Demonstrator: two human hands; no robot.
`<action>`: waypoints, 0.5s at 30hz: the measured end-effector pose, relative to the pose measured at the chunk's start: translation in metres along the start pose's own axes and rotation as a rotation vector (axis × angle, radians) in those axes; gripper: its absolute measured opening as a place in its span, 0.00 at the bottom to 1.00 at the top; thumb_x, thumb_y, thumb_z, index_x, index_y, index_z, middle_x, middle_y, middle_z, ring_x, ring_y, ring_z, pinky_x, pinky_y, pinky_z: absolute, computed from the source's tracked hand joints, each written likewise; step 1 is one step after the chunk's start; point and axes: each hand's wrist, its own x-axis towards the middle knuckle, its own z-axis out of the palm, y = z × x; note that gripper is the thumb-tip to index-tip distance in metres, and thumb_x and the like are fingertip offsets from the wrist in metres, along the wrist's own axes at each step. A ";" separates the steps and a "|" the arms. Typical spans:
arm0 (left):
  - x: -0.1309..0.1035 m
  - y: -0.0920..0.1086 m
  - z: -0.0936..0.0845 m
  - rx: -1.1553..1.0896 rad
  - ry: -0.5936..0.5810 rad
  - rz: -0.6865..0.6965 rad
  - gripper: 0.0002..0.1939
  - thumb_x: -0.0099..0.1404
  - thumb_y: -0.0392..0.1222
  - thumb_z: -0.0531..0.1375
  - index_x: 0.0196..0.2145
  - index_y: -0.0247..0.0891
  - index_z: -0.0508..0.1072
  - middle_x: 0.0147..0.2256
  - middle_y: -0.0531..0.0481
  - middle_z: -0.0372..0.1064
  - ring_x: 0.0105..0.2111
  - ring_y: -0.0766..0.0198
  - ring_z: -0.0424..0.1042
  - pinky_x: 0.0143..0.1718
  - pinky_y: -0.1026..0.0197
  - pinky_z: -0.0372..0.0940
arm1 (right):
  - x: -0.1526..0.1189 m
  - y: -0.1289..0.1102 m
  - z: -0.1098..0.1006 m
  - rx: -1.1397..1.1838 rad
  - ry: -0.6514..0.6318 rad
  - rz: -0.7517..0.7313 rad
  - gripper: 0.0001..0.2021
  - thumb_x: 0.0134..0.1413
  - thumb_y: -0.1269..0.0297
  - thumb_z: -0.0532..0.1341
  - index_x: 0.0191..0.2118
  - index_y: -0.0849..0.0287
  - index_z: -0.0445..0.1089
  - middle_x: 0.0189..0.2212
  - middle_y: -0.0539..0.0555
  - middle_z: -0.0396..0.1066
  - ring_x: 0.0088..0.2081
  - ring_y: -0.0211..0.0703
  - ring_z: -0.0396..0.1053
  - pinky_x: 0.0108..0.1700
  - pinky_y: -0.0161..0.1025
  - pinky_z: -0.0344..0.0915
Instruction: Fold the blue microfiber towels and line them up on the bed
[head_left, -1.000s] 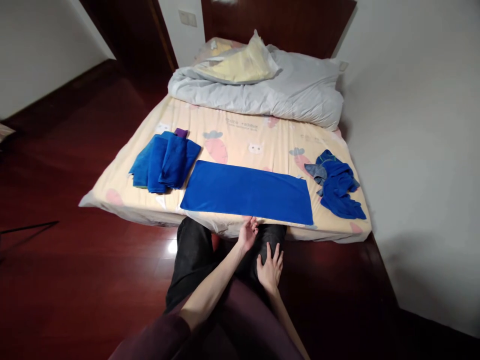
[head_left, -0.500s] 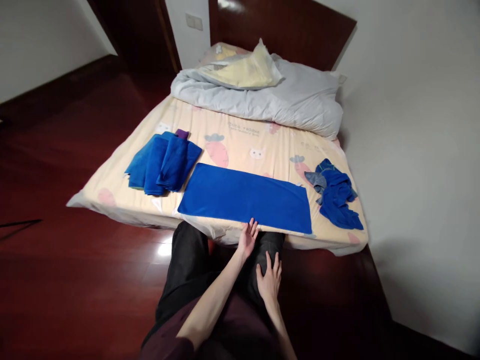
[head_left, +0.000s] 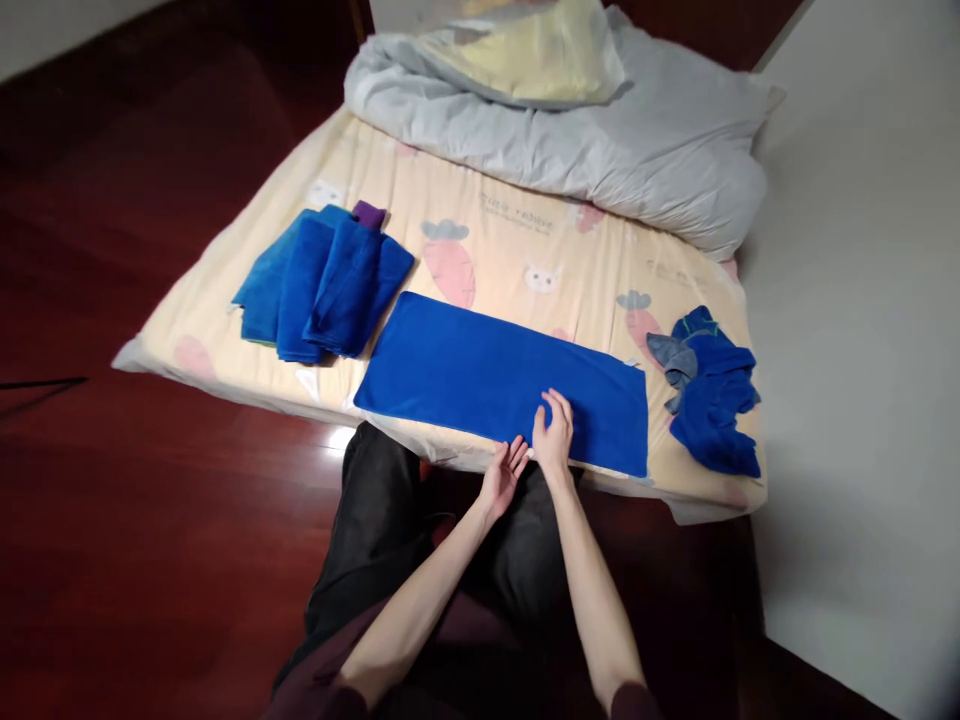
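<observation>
Looks like light, limp cloth; best pinched at edge beside spread left grip and loosely spread right grip.

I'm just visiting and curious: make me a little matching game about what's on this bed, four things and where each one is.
Things:
1. flat blue cloth
2. folded blue stack
3. crumpled pile
4. grey quilt

Places:
A. near the right edge of the bed
B. nearest the right hand
C. toward the bed's far end
D. left of the flat blue cloth

Pairs: 1-B, 2-D, 3-A, 4-C
</observation>
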 end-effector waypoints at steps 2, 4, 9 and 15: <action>0.002 0.000 -0.003 -0.017 0.021 -0.014 0.10 0.72 0.42 0.62 0.49 0.41 0.73 0.64 0.40 0.69 0.65 0.56 0.68 0.66 0.52 0.65 | 0.048 -0.001 0.014 -0.030 -0.088 -0.025 0.25 0.70 0.64 0.44 0.63 0.64 0.69 0.64 0.67 0.66 0.63 0.50 0.68 0.65 0.49 0.65; 0.003 -0.001 -0.005 -0.039 0.032 -0.017 0.09 0.71 0.42 0.63 0.48 0.41 0.72 0.63 0.40 0.70 0.64 0.56 0.69 0.66 0.53 0.65 | 0.093 0.002 0.027 -0.126 -0.198 -0.027 0.25 0.70 0.66 0.45 0.66 0.63 0.66 0.67 0.66 0.62 0.62 0.52 0.69 0.65 0.50 0.66; 0.004 -0.007 -0.006 -0.089 0.090 -0.037 0.06 0.72 0.42 0.63 0.44 0.39 0.72 0.61 0.39 0.72 0.63 0.55 0.71 0.65 0.53 0.66 | 0.173 0.016 0.055 -0.305 -0.401 -0.022 0.25 0.70 0.66 0.49 0.68 0.63 0.63 0.69 0.67 0.60 0.58 0.58 0.72 0.63 0.58 0.66; 0.006 -0.007 -0.007 -0.107 0.120 -0.047 0.07 0.71 0.43 0.63 0.45 0.40 0.73 0.61 0.40 0.72 0.64 0.53 0.70 0.65 0.53 0.66 | 0.204 0.028 0.071 -0.345 -0.412 -0.016 0.18 0.70 0.65 0.53 0.58 0.65 0.72 0.61 0.69 0.66 0.57 0.58 0.70 0.62 0.57 0.65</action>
